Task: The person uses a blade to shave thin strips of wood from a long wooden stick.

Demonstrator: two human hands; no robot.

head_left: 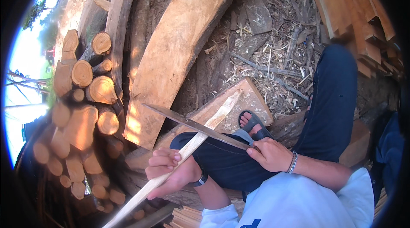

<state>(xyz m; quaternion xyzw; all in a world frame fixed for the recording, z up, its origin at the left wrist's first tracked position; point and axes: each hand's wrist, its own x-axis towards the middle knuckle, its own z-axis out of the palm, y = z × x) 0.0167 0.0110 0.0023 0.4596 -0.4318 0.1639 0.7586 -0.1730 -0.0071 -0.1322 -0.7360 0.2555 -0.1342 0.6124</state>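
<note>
My left hand (170, 171) grips a long pale peeled wooden stick (215, 118) that slants from the lower left up to a flat wooden block (252, 100). My right hand (271, 153) holds the handle of a long dark knife (188, 123). Its blade lies across the stick, pointing up and left. Both hands rest over my dark-trousered knee (222, 164). My foot in a grey sandal (253, 124) sits on the block.
A stack of cut logs (87, 100) fills the left side. A wide curved slab of wood (179, 48) leans in the middle. Sawn planks (354, 10) lie at the upper right. Shavings and bark cover the ground (273, 57).
</note>
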